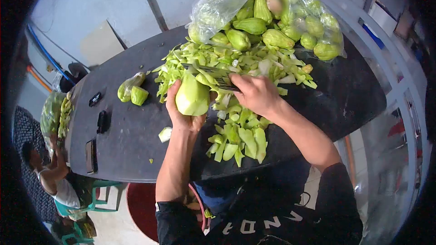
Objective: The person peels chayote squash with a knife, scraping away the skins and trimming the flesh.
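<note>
A pale green peeled chayote is held in my left hand, with the fingers wrapped round its lower part and sides. My right hand is closed on the handle end of a knife, whose dark blade reaches left to the top of the chayote. A strip of green peel hangs by the blade. Beneath and behind both hands, a heap of green peelings lies on the dark table. My right fingertips are partly hidden behind the knife.
A clear plastic bag of chayotes stands at the table's back. Cut pieces and small black objects lie at left. Below the front edge is a red tub. Another person sits at far left; metal railing stands right.
</note>
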A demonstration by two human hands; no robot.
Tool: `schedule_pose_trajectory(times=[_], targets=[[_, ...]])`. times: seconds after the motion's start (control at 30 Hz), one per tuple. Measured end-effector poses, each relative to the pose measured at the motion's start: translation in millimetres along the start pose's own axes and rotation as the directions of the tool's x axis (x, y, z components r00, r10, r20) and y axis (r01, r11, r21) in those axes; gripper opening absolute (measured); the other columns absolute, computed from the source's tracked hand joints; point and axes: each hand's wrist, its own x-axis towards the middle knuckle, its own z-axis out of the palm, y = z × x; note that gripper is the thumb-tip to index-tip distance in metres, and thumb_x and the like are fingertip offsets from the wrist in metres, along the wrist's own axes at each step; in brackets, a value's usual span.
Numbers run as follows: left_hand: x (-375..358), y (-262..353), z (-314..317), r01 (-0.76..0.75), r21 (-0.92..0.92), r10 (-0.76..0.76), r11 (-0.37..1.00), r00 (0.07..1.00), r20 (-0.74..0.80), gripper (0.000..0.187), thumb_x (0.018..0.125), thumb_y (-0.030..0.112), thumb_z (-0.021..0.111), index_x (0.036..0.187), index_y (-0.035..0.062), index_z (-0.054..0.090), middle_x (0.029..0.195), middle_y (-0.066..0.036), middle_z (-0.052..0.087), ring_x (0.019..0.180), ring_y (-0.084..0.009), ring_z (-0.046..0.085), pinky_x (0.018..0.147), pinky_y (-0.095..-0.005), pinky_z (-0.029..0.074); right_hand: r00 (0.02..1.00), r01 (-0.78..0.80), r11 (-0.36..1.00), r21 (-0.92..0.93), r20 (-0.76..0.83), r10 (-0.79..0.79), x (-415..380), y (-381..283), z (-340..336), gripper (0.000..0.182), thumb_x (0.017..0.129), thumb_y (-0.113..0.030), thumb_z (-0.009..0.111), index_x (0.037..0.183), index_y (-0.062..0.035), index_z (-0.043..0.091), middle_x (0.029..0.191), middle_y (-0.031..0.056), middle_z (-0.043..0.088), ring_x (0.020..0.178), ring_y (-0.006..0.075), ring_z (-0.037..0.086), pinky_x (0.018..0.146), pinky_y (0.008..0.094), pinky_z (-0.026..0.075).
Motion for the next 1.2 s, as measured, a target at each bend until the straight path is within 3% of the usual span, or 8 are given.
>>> schedule_pose_trajectory(times=[0.2, 0.3, 0.53, 0.67, 0.7, 0.93, 1.07, 1.2], targets=[[4, 4, -4, 0.078, -0.042, -0.068, 0.996, 0.978, 0.195, 0.052, 0.093, 0.041, 0.052, 0.126, -0.0001, 0.052, 0.114, -0.02, 0.062, 0.101, -0.0299, 0.062, 0.085, -0.0462, 0.055, 0.97, -0.211, 0.976, -0.051, 0.116, 0.216, 6, 21, 5, 0.03, 0.079, -0.012, 0.067, 0.106, -0.0066, 0.056, 0.078, 0.0156, 0.067, 0.068, 0.0363, 0.066, 0.059, 0.0458, 0.053], [13, 2, -6, -0.027, -0.22, 0.009, 0.975, 0.996, -0.083, 0.053, 0.097, 0.044, 0.045, 0.128, 0.0011, 0.05, 0.116, -0.02, 0.059, 0.111, -0.03, 0.056, 0.096, -0.0451, 0.048, 0.946, -0.271, 0.959, -0.08, 0.161, 0.281, 4, 14, -6, 0.026, 0.08, -0.012, 0.066, 0.103, -0.008, 0.053, 0.075, 0.0146, 0.066, 0.067, 0.0374, 0.065, 0.059, 0.046, 0.053], [1, 4, 2, -0.067, -0.113, 0.044, 0.991, 0.98, -0.193, 0.056, 0.089, 0.052, 0.055, 0.118, 0.0043, 0.057, 0.114, -0.016, 0.061, 0.105, -0.0283, 0.058, 0.092, -0.044, 0.047, 0.955, 0.256, 0.952, -0.167, -0.11, -0.276, 1, -15, -1, 0.018, 0.079, -0.011, 0.063, 0.096, -0.0048, 0.062, 0.065, 0.0031, 0.061, 0.056, 0.0184, 0.064, 0.049, 0.0331, 0.053], [11, 2, -23, 0.035, -0.216, -0.008, 0.976, 0.992, 0.124, 0.056, 0.087, 0.055, 0.055, 0.109, 0.0038, 0.063, 0.098, -0.014, 0.067, 0.09, -0.0274, 0.064, 0.083, -0.0411, 0.054, 0.891, 0.412, 0.901, -0.137, -0.146, -0.429, 3, -33, -6, 0.036, 0.074, -0.005, 0.065, 0.109, 0.0025, 0.064, 0.064, 0.0023, 0.054, 0.054, 0.0174, 0.059, 0.046, 0.0304, 0.05], [11, -1, -21, -0.028, -0.181, 0.032, 0.983, 0.999, 0.019, 0.056, 0.087, 0.054, 0.054, 0.107, 0.0029, 0.064, 0.096, -0.014, 0.068, 0.085, -0.0268, 0.065, 0.077, -0.0391, 0.056, 0.876, 0.427, 0.891, -0.158, -0.175, -0.45, 4, -35, -4, 0.035, 0.075, -0.005, 0.065, 0.109, 0.0028, 0.064, 0.064, 0.002, 0.053, 0.054, 0.0168, 0.058, 0.046, 0.0299, 0.049], [5, -6, -14, -0.11, -0.082, 0.105, 0.991, 0.992, -0.064, 0.053, 0.088, 0.052, 0.055, 0.108, 0.0038, 0.064, 0.099, -0.015, 0.068, 0.088, -0.0275, 0.066, 0.08, -0.0408, 0.055, 0.878, 0.424, 0.892, -0.16, -0.168, -0.447, 4, -34, -1, 0.034, 0.075, -0.006, 0.064, 0.108, 0.0037, 0.063, 0.064, 0.0023, 0.054, 0.054, 0.0169, 0.059, 0.046, 0.0301, 0.049], [-7, -7, -1, -0.097, -0.173, 0.069, 0.98, 0.985, -0.158, 0.057, 0.09, 0.052, 0.052, 0.124, 0.0066, 0.057, 0.118, -0.013, 0.062, 0.11, -0.03, 0.057, 0.101, -0.047, 0.044, 0.938, 0.309, 0.943, -0.121, -0.127, -0.323, 3, -26, -4, 0.019, 0.08, -0.009, 0.059, 0.097, -0.0012, 0.061, 0.065, 0.0025, 0.059, 0.054, 0.0175, 0.063, 0.044, 0.0311, 0.051], [-3, -3, -8, -0.053, -0.162, 0.048, 0.985, 0.998, -0.037, 0.054, 0.089, 0.049, 0.053, 0.123, 0.0067, 0.057, 0.116, -0.013, 0.063, 0.11, -0.0296, 0.058, 0.101, -0.0473, 0.044, 0.966, 0.238, 0.969, -0.063, -0.087, -0.242, 2, -20, -6, 0.041, 0.061, -0.003, 0.07, 0.102, -0.0003, 0.063, 0.068, 0.0061, 0.061, 0.058, 0.0224, 0.064, 0.049, 0.0332, 0.051]])
